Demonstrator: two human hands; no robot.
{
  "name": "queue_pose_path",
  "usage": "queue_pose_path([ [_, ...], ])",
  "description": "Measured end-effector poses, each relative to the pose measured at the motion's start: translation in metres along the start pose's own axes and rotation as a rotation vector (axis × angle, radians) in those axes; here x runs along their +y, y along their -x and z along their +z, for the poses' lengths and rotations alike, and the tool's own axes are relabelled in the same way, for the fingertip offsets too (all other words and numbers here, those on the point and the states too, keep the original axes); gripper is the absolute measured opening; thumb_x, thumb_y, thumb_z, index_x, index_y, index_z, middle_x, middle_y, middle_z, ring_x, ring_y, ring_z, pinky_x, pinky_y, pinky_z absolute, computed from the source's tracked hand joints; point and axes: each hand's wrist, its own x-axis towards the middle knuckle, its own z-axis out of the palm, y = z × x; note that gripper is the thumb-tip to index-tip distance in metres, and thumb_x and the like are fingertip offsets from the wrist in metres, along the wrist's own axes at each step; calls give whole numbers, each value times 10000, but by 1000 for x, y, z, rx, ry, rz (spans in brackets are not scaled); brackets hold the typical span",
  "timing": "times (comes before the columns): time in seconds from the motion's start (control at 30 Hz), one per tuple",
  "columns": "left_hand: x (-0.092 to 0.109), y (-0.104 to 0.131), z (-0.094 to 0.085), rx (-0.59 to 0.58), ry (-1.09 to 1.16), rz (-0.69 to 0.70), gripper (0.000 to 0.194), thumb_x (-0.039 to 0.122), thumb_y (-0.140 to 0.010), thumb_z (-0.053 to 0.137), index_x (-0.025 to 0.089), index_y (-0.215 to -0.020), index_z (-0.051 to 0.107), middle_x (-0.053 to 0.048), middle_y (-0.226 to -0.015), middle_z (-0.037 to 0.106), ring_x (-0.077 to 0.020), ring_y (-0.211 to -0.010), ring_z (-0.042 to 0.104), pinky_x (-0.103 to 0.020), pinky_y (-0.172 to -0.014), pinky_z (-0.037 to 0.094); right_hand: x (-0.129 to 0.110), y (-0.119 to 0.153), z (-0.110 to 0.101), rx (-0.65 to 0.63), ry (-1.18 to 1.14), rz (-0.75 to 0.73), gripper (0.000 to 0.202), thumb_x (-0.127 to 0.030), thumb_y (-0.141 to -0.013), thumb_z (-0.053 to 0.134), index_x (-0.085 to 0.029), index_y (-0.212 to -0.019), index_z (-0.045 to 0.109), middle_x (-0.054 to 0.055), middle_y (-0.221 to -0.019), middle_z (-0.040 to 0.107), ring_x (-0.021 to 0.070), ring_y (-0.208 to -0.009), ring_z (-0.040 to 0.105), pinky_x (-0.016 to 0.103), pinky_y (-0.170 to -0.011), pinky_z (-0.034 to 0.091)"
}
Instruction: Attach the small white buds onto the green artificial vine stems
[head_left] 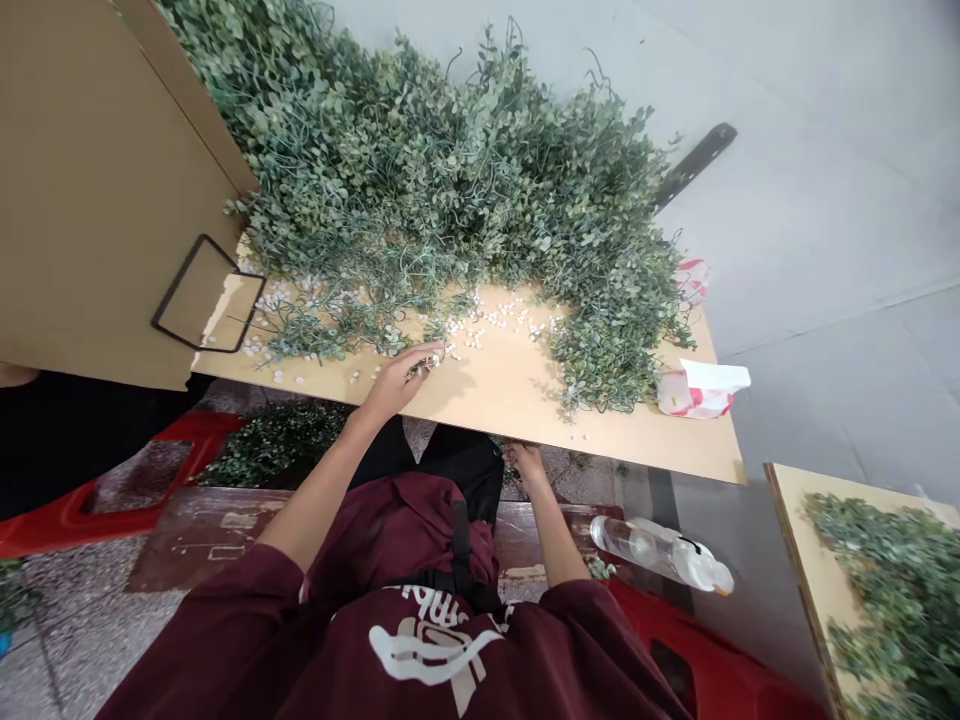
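Note:
Over the front part of the wooden table [495,385], my left hand [405,380] pinches a small green sprig [421,368] with a white piece on it. Small white beads [469,330] lie scattered just beyond its fingers. My right hand [526,462] is low beside my lap, just below the table's front edge; its fingers are curled near some greenery, and whatever they hold is too small to make out. A large heap of artificial leafy stems [450,170] covers the back of the table, with loose stems [322,325] at the left.
A tall cardboard box [97,200] and a black wire frame [180,335] stand at the left. Tissue packet [701,388] rests at the table's right end. Clear bottles [660,552] lie at lower right, near a red stool [712,650]. A person's dark clothing [82,430] shows at far left.

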Motion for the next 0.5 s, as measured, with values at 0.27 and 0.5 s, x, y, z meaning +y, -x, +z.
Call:
queue_pose_path([
  [0.27, 34, 13, 17, 586, 373, -208, 306, 447, -921, 512, 193, -971, 676, -92, -1009, 727, -225, -1008, 680, -374, -943, 524, 29, -12, 3, 412, -53, -117, 447, -493, -792, 489, -167, -1086, 576, 164, -1140, 637, 299, -1206, 543, 445, -895, 511],
  [0.5, 59, 11, 24, 752, 1101, -363, 248, 386, -791, 674, 176, -717, 566, 14, -628, 571, -86, -495, 527, -185, -415, 405, -5, 41, 25, 107, 433, -378, 297, -313, -867, 510, -150, -1064, 662, 175, -1163, 666, 296, -1186, 596, 518, -1019, 455],
])
